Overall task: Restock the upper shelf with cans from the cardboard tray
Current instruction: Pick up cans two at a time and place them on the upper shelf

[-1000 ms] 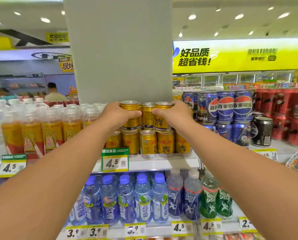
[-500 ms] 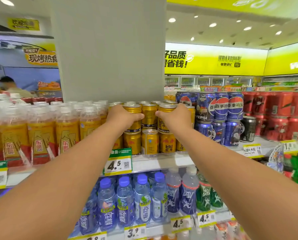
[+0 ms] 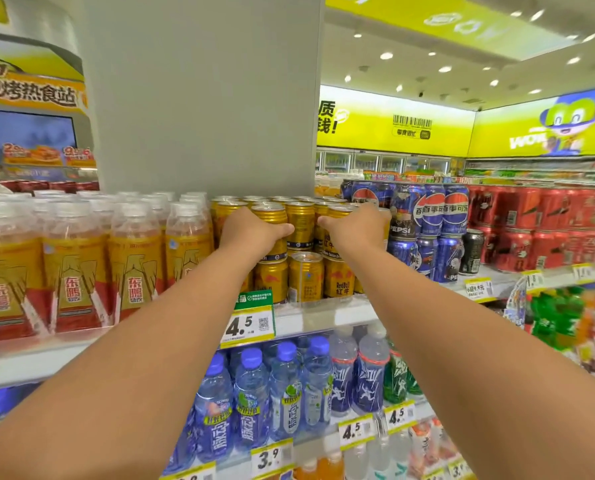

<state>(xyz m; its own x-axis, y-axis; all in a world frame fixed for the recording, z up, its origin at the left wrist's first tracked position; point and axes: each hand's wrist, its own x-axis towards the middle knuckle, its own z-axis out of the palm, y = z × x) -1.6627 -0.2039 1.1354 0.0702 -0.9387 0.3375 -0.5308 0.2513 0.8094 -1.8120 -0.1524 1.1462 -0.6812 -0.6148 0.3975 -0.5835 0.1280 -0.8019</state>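
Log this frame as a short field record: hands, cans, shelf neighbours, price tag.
left hand: wrapped on a gold can in the upper tier
right hand: on a gold can at the stack's right side
gold cans: two tiers, upright
left neighbour: yellow-label bottles
right neighbour: blue Pepsi cans
price tag: reads 4.5
cardboard tray: not in view

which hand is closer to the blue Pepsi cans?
Right. The right hand is on the gold cans at the stack's right edge, right beside the Pepsi cans. The left hand grips the stack's left side, farther off.
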